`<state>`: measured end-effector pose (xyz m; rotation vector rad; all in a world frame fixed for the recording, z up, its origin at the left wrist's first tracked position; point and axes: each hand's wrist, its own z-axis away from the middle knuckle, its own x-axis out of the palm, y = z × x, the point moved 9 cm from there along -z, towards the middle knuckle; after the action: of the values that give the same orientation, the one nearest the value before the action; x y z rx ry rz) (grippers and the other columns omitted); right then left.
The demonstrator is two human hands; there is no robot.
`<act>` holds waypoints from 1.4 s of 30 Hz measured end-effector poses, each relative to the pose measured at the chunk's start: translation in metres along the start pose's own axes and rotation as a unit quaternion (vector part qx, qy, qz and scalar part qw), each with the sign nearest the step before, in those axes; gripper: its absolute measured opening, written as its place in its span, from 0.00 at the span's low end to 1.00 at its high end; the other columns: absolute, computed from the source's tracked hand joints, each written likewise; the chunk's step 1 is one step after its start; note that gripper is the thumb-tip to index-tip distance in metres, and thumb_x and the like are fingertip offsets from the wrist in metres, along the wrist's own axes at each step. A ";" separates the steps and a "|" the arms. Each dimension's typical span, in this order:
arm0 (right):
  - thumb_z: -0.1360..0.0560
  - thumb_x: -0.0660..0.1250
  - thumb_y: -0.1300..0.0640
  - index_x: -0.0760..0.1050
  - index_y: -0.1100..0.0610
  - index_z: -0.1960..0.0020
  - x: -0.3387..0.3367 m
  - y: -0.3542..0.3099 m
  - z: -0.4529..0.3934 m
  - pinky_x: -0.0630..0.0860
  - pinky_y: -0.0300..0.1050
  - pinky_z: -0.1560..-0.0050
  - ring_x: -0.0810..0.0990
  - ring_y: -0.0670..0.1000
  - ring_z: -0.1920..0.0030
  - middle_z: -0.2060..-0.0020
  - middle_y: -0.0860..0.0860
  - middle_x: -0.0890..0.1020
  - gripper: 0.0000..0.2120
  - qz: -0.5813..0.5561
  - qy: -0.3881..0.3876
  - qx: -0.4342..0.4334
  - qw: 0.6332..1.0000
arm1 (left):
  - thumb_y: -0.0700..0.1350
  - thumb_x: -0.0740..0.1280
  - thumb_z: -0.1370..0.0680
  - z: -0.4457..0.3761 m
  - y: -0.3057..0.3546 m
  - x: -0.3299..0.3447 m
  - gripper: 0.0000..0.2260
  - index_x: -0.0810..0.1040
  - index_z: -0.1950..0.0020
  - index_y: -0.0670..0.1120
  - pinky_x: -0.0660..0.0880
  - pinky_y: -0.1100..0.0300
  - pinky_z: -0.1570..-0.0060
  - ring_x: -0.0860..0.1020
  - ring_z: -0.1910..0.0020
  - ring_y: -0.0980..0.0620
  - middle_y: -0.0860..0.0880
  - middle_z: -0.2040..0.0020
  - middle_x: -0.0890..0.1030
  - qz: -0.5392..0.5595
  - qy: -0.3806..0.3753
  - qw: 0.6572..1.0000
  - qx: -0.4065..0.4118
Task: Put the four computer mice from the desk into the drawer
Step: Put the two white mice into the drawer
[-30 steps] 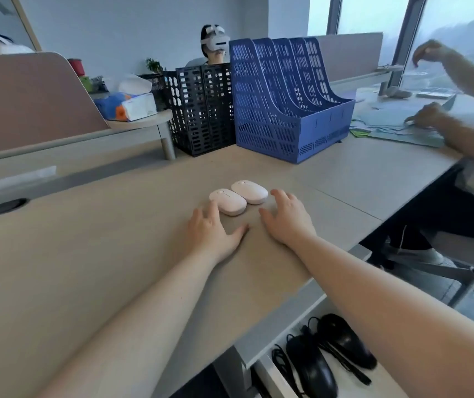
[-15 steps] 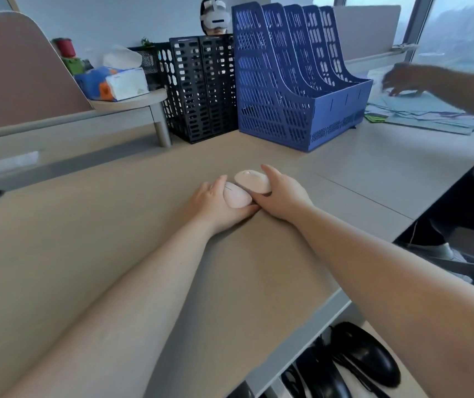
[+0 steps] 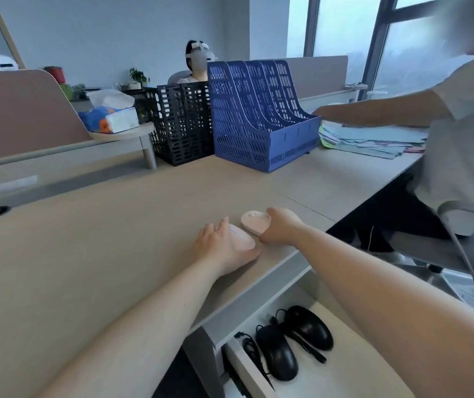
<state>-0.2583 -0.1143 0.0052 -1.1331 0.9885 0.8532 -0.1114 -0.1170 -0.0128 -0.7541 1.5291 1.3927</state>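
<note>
Two pale pink mice are near the desk's front edge. My left hand (image 3: 220,248) grips the nearer pink mouse (image 3: 241,239), which looks slightly lifted. My right hand (image 3: 281,227) grips the farther pink mouse (image 3: 252,220), tilted up off the desk (image 3: 100,239). Below the desk edge the white drawer (image 3: 342,377) stands pulled out, with two black wired mice in it, one at left (image 3: 277,353) and one at right (image 3: 310,327), cables beside them.
A blue file rack (image 3: 261,116) and a black file rack (image 3: 182,122) stand at the back of the desk. A tissue pack (image 3: 109,117) sits on a small shelf. A seated person at right reaches over stacked papers (image 3: 373,139); their chair (image 3: 459,242) is close.
Both hands slid forward from flat on the desk, closed on the two pink mice and drew them toward the desk's front edge. The view has shifted, showing more of the drawer.
</note>
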 end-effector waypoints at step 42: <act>0.40 0.79 0.47 0.66 0.58 0.38 0.189 0.202 0.147 0.79 0.52 0.44 0.79 0.58 0.44 0.43 0.55 0.78 0.38 0.129 -0.245 0.121 0.953 | 0.57 0.78 0.35 0.170 0.051 0.258 0.48 0.54 0.24 0.47 0.72 0.52 0.38 0.72 0.33 0.40 0.40 0.26 0.55 -0.088 -0.309 0.946 -0.047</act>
<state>-0.3517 0.0837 -0.2189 -0.5448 0.8018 1.1222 -0.2239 0.0922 -0.2173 -0.4312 0.8900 1.3999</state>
